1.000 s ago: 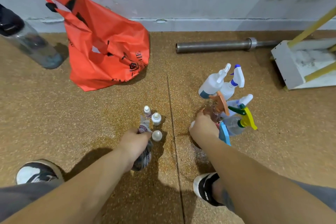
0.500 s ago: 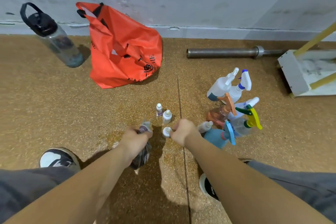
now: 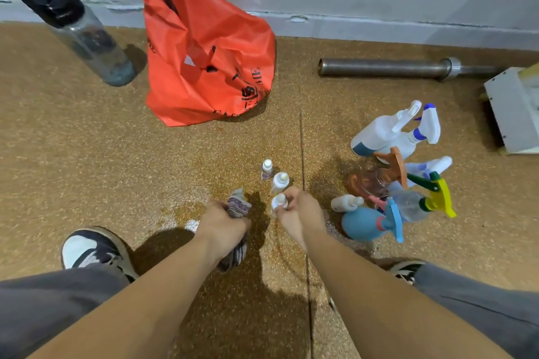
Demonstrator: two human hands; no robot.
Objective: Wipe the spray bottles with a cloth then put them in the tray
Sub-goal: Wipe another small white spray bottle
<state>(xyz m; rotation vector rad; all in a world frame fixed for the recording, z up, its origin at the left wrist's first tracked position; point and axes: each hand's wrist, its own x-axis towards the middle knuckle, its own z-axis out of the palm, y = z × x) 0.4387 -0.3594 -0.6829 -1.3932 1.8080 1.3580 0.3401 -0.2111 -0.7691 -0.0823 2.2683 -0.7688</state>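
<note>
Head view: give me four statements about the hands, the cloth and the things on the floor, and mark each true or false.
1. The left hand grips the cloth. True.
2. The right hand lies flat on the floor, holding nothing. False: it pinches a small white bottle.
3. The orange bag sits on the floor close to the wall. True.
4. The metal bar lies to the left of the orange bag. False: it lies to the bag's right, near the wall.
</note>
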